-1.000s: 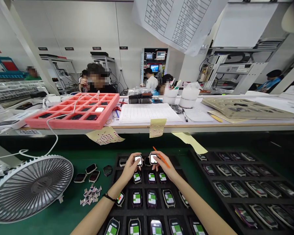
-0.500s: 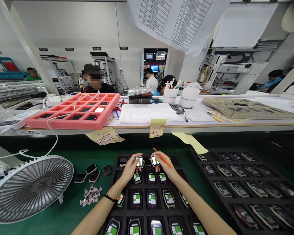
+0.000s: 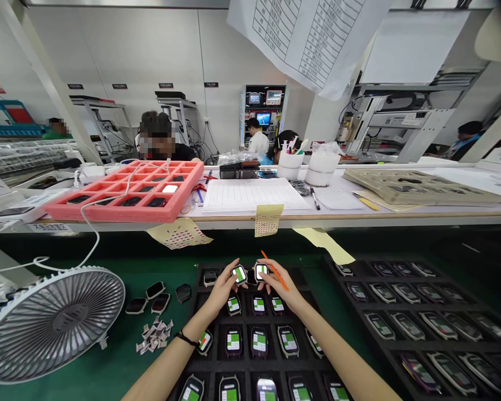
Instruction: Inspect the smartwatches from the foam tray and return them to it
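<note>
Above the far rows of a black foam tray [image 3: 246, 314], each hand grips one watch body without a strap. My left hand [image 3: 223, 285] is closed on a lit smartwatch [image 3: 239, 274] with a green and white screen. In my right hand [image 3: 280, 283] is a second lit smartwatch [image 3: 261, 271], the thumb across its screen. A thin orange stick [image 3: 274, 270], its kind unclear, also lies in the right hand, slanting across the fingers. Below, several watches with green and white screens [image 3: 259, 340] sit in the tray's compartments.
A second black tray of watches [image 3: 417, 320] stands to the right. On the left are a grey fan [image 3: 58, 323], loose watches [image 3: 155, 289] and a heap of small silvery pieces [image 3: 154, 335]. A shelf [image 3: 242, 219] crosses ahead, bearing a pink foam tray [image 3: 125, 211] and papers.
The two watches have turned slightly in my hands, and the right thumb now lies on its watch's screen. The right-hand watch has shifted a little left. Both hands remain above the tray.
</note>
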The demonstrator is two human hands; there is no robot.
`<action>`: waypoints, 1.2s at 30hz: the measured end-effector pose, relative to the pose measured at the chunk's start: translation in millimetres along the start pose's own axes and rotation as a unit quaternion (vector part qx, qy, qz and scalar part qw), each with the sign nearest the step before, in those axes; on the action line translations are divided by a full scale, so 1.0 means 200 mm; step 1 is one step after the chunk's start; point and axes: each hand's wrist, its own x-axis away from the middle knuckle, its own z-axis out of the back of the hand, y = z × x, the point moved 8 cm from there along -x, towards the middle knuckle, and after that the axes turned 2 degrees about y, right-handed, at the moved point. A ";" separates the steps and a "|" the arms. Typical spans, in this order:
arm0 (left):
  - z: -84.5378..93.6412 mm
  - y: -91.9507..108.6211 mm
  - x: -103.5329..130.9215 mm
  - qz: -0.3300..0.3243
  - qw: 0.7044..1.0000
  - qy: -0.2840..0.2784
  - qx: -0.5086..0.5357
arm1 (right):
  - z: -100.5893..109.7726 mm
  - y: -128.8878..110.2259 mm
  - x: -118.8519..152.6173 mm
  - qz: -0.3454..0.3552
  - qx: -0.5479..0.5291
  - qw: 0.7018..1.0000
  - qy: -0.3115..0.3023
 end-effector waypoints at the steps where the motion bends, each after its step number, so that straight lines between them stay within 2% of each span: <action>1: 0.00 0.01 0.00 0.002 1.000 0.004 0.002 | 0.00 0.00 0.00 0.002 -0.002 1.000 -0.003; 8: -0.01 0.04 0.01 0.012 1.000 0.010 -0.004 | -0.02 -0.01 0.00 0.002 -0.006 1.000 -0.016; 12: -0.01 0.02 0.00 0.025 1.000 0.014 -0.014 | 0.01 0.00 0.00 -0.004 -0.008 1.000 0.012; 17: -0.02 0.03 0.00 0.001 1.000 0.003 -0.026 | 0.03 0.00 0.00 -0.017 -0.016 0.999 0.037; 26: -0.03 0.01 0.00 -0.036 0.999 -0.025 0.000 | 0.00 0.01 -0.01 0.003 -0.014 1.000 -0.008; 31: -0.01 -0.01 -0.02 -0.035 0.999 -0.012 0.028 | -0.02 0.00 -0.01 0.005 -0.006 1.000 -0.030; 36: 0.02 -0.04 -0.03 -0.020 0.999 0.017 0.030 | 0.00 0.01 0.00 -0.009 0.013 1.000 -0.005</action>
